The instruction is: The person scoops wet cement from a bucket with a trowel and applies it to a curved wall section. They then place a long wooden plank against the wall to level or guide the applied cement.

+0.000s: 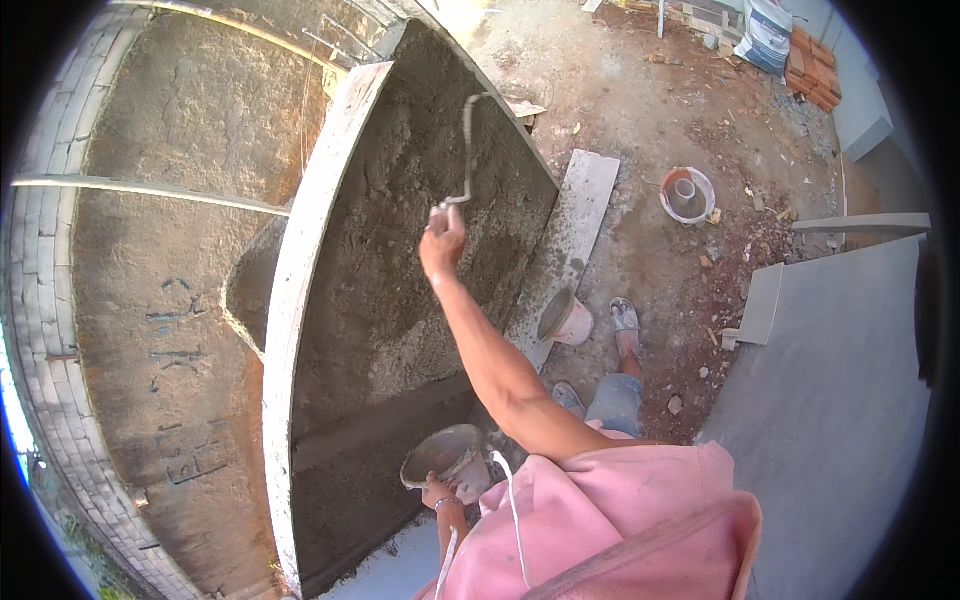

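Observation:
My right hand (442,245) is stretched out along the dark, wet mortar face of the wall (400,250). Its fingers are closed around the end of a thin, bent metal tool (468,150). The tool stands away from the fist, close to the mortar; whether it touches cannot be told. Low in front of me, my left hand (438,490) grips the rim of a mortar-smeared bucket (468,484). That bucket is tilted, and its contents are hard to make out.
A second bucket (574,324) stands by my feet, beside a mortar-splattered board (590,195) along the wall's foot. Farther right are a round tub (688,180), a grey panel (830,390), stacked bricks (812,70) and a sack (765,35). The wall's pale edge (300,300) rises at left.

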